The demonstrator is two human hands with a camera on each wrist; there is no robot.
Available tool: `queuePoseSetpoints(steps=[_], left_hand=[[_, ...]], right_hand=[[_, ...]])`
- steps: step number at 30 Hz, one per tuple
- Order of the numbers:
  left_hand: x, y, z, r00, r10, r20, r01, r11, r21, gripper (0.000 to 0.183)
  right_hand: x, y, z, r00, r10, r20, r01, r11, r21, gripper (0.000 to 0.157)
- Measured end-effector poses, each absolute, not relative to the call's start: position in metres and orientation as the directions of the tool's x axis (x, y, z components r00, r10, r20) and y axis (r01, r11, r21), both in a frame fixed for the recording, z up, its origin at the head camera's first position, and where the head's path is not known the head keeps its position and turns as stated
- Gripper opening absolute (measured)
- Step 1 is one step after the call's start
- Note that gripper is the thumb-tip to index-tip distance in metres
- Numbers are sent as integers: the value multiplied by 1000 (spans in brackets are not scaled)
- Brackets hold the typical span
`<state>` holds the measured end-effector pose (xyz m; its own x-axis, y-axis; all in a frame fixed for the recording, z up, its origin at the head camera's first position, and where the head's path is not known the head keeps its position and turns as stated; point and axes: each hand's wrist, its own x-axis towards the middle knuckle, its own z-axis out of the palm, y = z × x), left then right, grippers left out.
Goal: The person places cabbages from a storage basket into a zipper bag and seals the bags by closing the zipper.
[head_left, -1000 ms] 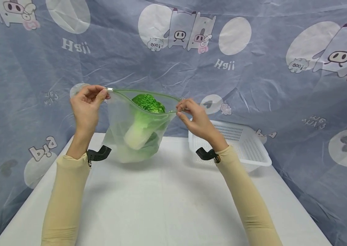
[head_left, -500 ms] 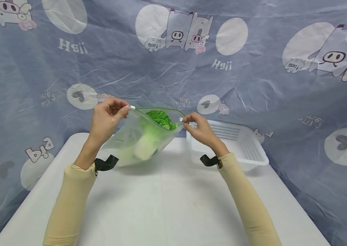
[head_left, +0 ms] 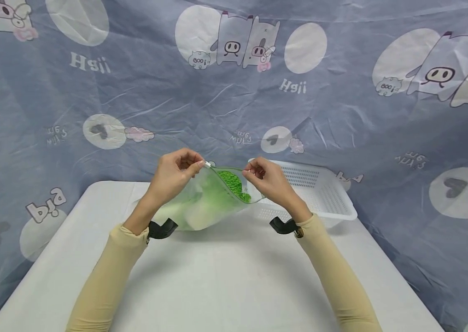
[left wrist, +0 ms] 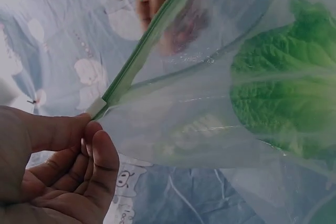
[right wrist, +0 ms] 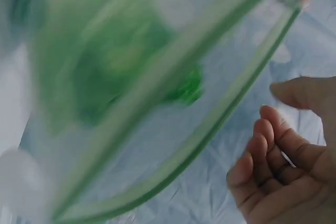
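Note:
A translucent zip bag (head_left: 201,210) with a green-edged mouth hangs tilted over the table, its mouth toward the right. Inside lies a leafy green cabbage (head_left: 231,182) with a pale base; its leaves (left wrist: 289,77) show through the film in the left wrist view. My left hand (head_left: 178,177) pinches the upper corner of the bag by the white slider (left wrist: 96,107). Close to the bag's mouth is my right hand (head_left: 269,180); in the right wrist view its thumb and fingertips (right wrist: 270,116) are apart, with nothing between them and the green edge beside them.
A white perforated basket (head_left: 333,214) stands at the back right of the white table (head_left: 234,276), just behind my right hand. A blue-grey printed cloth (head_left: 201,101) hangs behind and along both sides.
My left hand has moved right and down with the bag's slider corner, tilting the bag further over. My right hand has let go of the bag's edge and shifted slightly lower.

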<state>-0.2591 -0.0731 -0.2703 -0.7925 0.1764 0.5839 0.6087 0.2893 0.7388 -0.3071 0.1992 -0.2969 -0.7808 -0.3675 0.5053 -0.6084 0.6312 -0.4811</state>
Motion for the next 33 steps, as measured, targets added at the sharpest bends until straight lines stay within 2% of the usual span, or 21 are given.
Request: queuePoseSetpoints(steps=[4, 7, 12, 16, 19, 27, 33], left_hand=[[-271, -63, -286, -819, 231, 526, 573, 277, 771, 11], [-274, -58, -292, -818, 262, 512, 571, 265, 777, 11], [-272, -55, -296, -803, 295, 518, 588, 259, 766, 9], [-269, -55, -298, -796, 295, 528, 599, 263, 756, 8], [-270, -58, -300, -788, 283, 546, 612, 264, 746, 10], [-268, -81, -289, -768, 172, 617, 640, 255, 725, 10], [-252, -104, -267, -695, 52, 717, 701, 271, 660, 12]], right_hand=[[-292, 179, -288, -686, -428, 588, -721, 509, -471, 23], [-285, 165, -286, -625, -460, 630, -777, 439, -451, 22], [-285, 154, -289, -594, -446, 669, -801, 397, -447, 12], [-285, 150, -291, -570, -467, 676, -818, 402, -411, 10], [-284, 150, -293, -563, -487, 667, -822, 413, -392, 10], [-290, 162, -307, -602, -474, 643, -794, 441, -418, 7], [-297, 173, -312, -615, -475, 630, -779, 488, -393, 7]])
